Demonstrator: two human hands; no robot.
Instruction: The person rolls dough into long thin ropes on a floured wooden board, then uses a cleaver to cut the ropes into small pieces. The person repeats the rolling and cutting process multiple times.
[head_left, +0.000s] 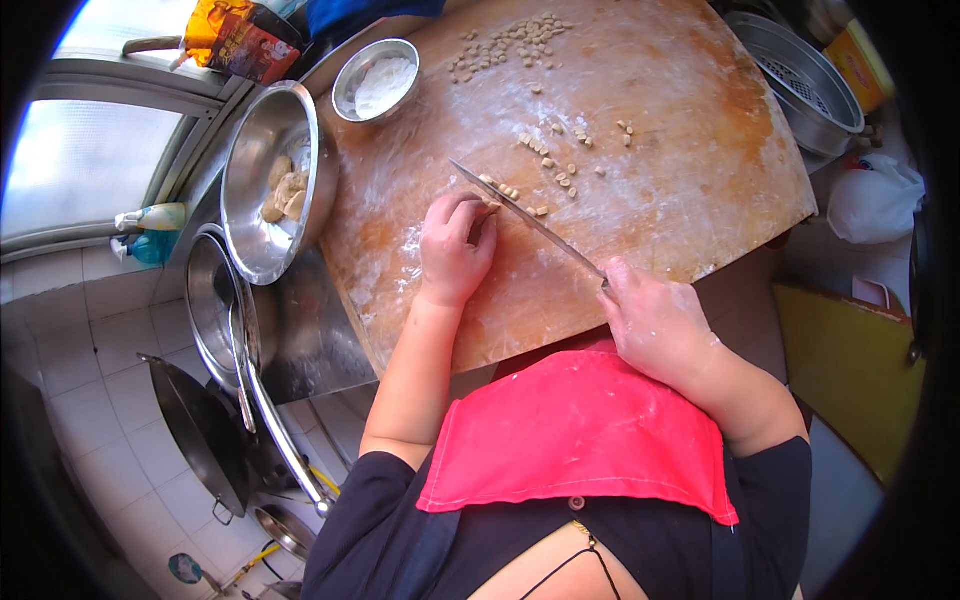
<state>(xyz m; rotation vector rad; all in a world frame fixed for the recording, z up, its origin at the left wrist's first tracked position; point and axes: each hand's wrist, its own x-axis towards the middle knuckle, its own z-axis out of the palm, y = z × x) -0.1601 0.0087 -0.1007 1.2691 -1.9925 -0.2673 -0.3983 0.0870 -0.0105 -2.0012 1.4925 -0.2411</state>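
Observation:
On the floured wooden board (637, 202), my right hand (656, 319) grips the handle of a long-bladed knife (525, 215), its blade slanting away to the upper left. My left hand (456, 244) has its fingers curled around the end of a piece of dough (490, 204), close beside the blade. Small cut dough pieces (508, 192) lie just past the blade. More of them (534, 144) are scattered farther up the board, with a larger cluster (517, 45) near the far edge.
A steel basin (321, 180) with dough lumps (287, 187) stands left of the board. A small metal bowl of white flour (385, 82) sits at its upper left corner. Steel pans (206, 300) are at the left; a metal steamer (810, 94) and a white plastic bag (874, 196) are at the right.

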